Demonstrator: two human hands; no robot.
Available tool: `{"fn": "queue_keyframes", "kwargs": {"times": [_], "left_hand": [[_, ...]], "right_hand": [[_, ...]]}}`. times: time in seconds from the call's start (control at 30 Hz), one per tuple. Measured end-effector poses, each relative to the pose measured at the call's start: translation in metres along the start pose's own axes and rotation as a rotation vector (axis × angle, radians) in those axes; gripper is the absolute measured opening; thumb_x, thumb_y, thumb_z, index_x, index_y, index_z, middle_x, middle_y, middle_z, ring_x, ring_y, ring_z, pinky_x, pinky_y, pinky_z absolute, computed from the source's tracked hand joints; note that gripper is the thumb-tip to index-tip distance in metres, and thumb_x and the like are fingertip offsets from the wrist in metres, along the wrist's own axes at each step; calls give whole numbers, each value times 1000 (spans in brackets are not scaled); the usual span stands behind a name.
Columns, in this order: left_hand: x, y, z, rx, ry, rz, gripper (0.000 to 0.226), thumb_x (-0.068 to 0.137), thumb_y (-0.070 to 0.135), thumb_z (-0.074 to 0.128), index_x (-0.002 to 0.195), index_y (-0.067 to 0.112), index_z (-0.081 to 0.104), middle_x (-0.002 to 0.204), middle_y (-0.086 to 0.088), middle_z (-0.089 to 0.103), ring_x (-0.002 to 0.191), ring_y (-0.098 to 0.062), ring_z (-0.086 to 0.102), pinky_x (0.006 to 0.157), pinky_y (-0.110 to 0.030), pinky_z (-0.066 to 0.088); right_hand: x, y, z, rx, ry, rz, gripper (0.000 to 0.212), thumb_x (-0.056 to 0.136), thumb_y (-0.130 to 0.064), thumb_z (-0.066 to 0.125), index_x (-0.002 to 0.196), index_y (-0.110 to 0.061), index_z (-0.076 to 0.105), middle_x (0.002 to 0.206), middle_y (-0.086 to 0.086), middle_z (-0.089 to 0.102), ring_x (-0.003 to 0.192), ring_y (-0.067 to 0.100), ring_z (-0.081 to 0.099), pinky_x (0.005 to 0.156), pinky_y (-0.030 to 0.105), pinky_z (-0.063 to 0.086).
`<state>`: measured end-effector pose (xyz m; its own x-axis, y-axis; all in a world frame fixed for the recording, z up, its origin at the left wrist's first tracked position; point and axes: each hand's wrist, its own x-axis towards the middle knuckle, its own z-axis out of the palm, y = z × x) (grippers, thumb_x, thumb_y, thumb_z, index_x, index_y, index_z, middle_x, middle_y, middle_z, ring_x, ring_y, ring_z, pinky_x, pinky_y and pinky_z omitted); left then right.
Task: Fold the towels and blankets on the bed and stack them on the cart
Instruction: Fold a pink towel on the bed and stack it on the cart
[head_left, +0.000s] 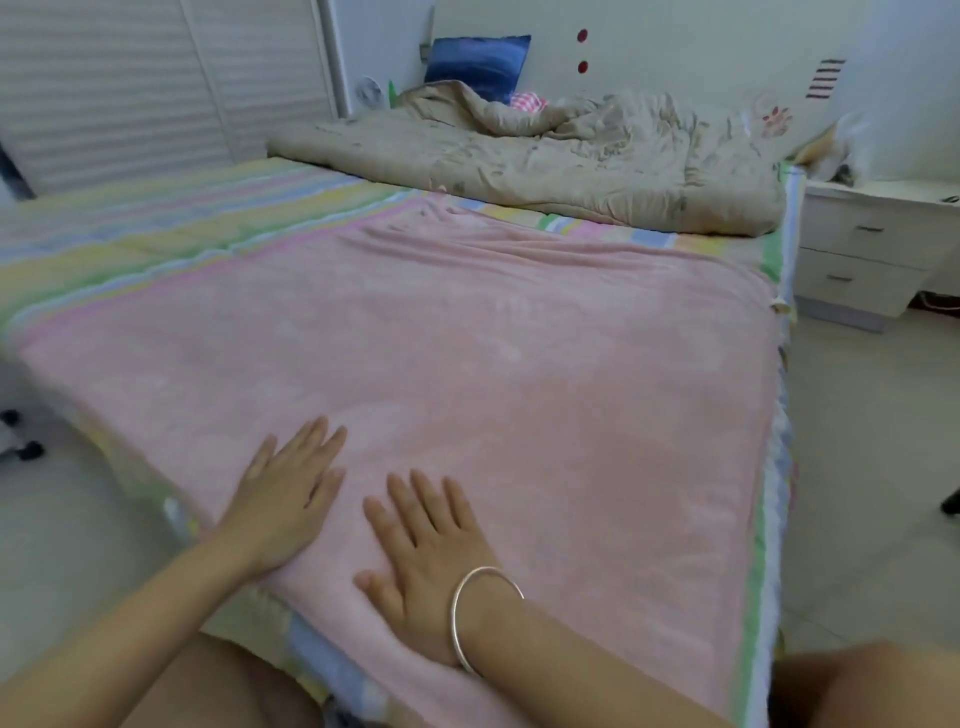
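1. While we press on it, one pink blanket (467, 338) lies spread over the bed (130, 234).
2. Our left hand (291, 499) and right hand (431, 545) lie flat near the bed's foot, fingers straight, gripping nothing.
3. One beige quilt (545, 156) lies at the bed's head.

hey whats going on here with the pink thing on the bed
A person is pressing both flat hands, the left hand and the right hand with a silver bangle at its wrist, on the near edge of a pink fleece blanket. It lies spread over the bed's pastel striped sheet, not yet folded. A rumpled beige quilt sits at the head end.
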<state>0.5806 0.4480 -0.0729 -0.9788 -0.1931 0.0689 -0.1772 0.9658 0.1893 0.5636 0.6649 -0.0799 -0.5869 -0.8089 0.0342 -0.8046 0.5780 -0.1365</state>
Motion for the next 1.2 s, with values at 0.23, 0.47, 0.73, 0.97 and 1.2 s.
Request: {"fn": "queue_keyframes", "kwargs": {"times": [0.23,0.47,0.73,0.97,1.2], "left_hand": [[-12,-9,-10,-258,137,-40,62,93,48,20,148,26,39,158,7,25,144,-8,26,115,-25,18],[55,-45,-39,-300,391,-117,41,90,26,41,120,15,66,138,-1,56,124,-21,54,101,-30,38],[195,-111,-46,-194,207,-95,59,81,35,36,133,18,59,151,-4,42,134,-22,45,111,-28,30],[284,-155,-55,-150,188,34,64,85,40,24,139,21,51,155,0,36,141,-16,35,115,-27,22],[357,-212,-48,-49,63,135,52,101,38,18,150,25,32,161,4,20,148,-8,15,119,-28,10]], "right_hand": [[15,-12,-16,332,9,-146,81,84,-70,5,149,-29,32,160,-1,17,149,23,6,120,43,-1],[145,117,-47,102,14,553,61,98,-56,16,153,-30,15,162,0,-1,148,25,-9,119,45,-5],[275,107,-26,117,-61,665,72,95,-60,19,154,-24,0,160,11,-10,146,32,-15,114,58,-8],[383,69,-11,45,-9,555,69,96,-57,12,154,-24,-4,160,10,-15,145,33,-20,110,63,-14],[466,39,-2,-10,-35,494,64,97,-54,7,154,-25,-4,161,8,-9,147,30,-15,112,59,-12]]}}
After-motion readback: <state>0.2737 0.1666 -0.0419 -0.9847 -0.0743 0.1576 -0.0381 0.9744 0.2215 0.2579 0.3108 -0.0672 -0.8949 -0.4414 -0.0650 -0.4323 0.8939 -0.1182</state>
